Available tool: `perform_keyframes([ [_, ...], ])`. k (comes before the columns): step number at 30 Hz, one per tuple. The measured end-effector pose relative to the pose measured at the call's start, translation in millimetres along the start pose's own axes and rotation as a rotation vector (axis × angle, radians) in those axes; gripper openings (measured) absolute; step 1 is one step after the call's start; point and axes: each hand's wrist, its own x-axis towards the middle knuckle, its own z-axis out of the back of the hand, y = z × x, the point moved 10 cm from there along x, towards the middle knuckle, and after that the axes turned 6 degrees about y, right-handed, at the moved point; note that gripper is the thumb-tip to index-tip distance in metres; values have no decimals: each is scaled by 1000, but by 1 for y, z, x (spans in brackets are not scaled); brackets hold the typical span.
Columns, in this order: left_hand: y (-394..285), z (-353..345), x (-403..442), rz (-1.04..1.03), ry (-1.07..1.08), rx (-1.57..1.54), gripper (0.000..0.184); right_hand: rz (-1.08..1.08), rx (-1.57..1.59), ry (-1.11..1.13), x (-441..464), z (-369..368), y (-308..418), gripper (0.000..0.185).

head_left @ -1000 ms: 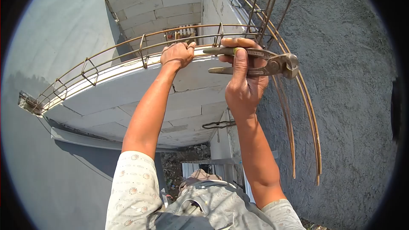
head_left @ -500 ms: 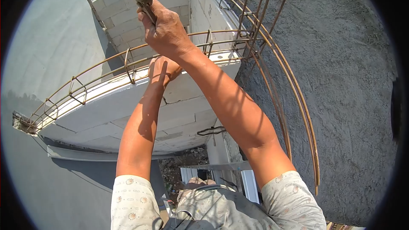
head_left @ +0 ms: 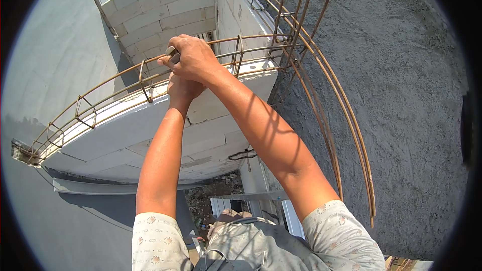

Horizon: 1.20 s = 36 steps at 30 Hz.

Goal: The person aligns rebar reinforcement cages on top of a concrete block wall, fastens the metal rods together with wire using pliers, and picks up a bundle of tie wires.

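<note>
My right hand [head_left: 195,59] is closed around a pair of pincers [head_left: 173,56]. Only part of the metal head shows beside the thumb; the handles are hidden in my grip. Directly below is my left hand [head_left: 185,89], at the top of the white block wall [head_left: 211,104]. Its fingers are hidden behind my right hand, so what they touch cannot be made out. Both hands are at the rebar cage [head_left: 143,78], whose long rusty bars and square stirrups run along the curved wall top.
Upright rebars [head_left: 304,10] rise at the wall's right end, beside a rough grey plastered wall [head_left: 401,95]. Long bent bars [head_left: 359,145] hang down on the right. Another block wall [head_left: 160,7] stands behind. Far below lies rubble-strewn ground [head_left: 213,195].
My right hand has come down with the pincers, from above the rebar to just over my left hand. The camera view has shifted slightly.
</note>
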Motion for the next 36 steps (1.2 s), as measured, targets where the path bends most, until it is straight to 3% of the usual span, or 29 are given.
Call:
perform_keyframes([
  [3, -3, 8, 0, -11, -58, -64, 46, -3, -68, -121, -6, 5, -6, 47],
  [6, 0, 13, 0, 132, 6, -108, 43, -176, 21, -44, -3, 6, -18, 49],
  [13, 11, 13, -8, 360, 110, -43, 38, -235, 26, -40, -5, 8, -21, 61],
  [18, 15, 11, -9, 363, 97, -73, 38, -251, 11, -30, -7, 9, -18, 65],
  [21, 20, 9, -9, 437, 124, -138, 42, -32, 13, -353, -29, 33, -3, 57],
  [24, 24, 11, -10, 552, 175, -173, 48, 0, -13, -508, -94, 66, 13, 44],
  [25, 29, 3, -7, 553, 140, -54, 48, -8, 37, -519, -125, 68, 13, 32],
  [29, 28, 0, -7, 610, 171, -122, 48, -414, 121, -295, -276, -21, -63, 15],
  [30, 28, -4, -5, 610, 230, -92, 49, -640, 140, -142, -325, -59, -102, 16],
  [31, 32, -8, -5, 632, 239, -89, 49, -882, 278, -132, -373, -86, -135, 20],
  [32, 34, -10, -4, 617, 215, -65, 48, -1001, 282, -59, -409, -104, -160, 19],
  [33, 35, -11, -3, 605, 187, -43, 47, -1002, 323, -68, -443, -122, -190, 18],
  [35, 27, -4, -2, 572, 166, -74, 43, -1281, 441, -231, -498, -131, -223, 18],
  [36, 26, -2, -2, 560, 167, -79, 42, -1361, 370, -209, -516, -137, -235, 18],
])
